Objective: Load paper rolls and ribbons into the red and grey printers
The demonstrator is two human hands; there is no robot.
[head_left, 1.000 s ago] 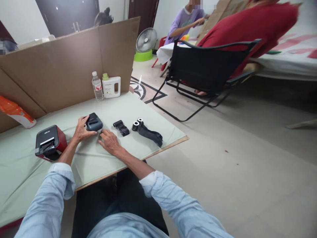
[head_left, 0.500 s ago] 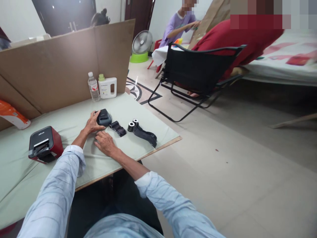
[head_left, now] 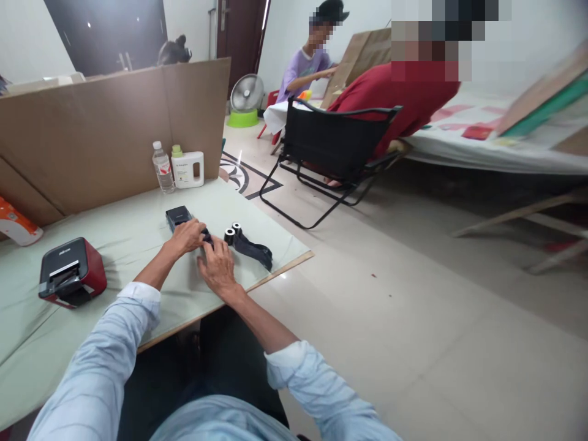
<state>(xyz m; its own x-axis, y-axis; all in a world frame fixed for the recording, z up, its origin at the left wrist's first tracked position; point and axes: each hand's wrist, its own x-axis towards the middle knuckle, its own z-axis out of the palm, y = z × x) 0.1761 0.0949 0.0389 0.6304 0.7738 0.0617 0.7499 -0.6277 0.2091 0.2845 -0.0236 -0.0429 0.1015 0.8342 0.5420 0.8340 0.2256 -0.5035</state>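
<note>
Right hand (head_left: 217, 264): nearest item, its bent fingertips on a dark ribbon piece (head_left: 208, 235) lying at their eleven to twelve o'clock (twelve being straight up the view). Left hand (head_left: 187, 237): fingers bunched together, reaching the same piece at three o'clock; both hands are about equally near it. Whether either pinches it cannot be told, and its long axis is covered by fingers. Two white-cored rolls (head_left: 229, 236): one o'clock of the right hand, nearer to it than to the left, their dark strip (head_left: 252, 250) running lengthwise toward four o'clock. Red-and-black machine (head_left: 73, 269): between eight and nine of the left hand, well apart. Small dark device (head_left: 178, 214): eleven o'clock of the left hand, just beside it. White jug (head_left: 184, 174): farther, at twelve, bottle (head_left: 163, 166) at its nine.
</note>
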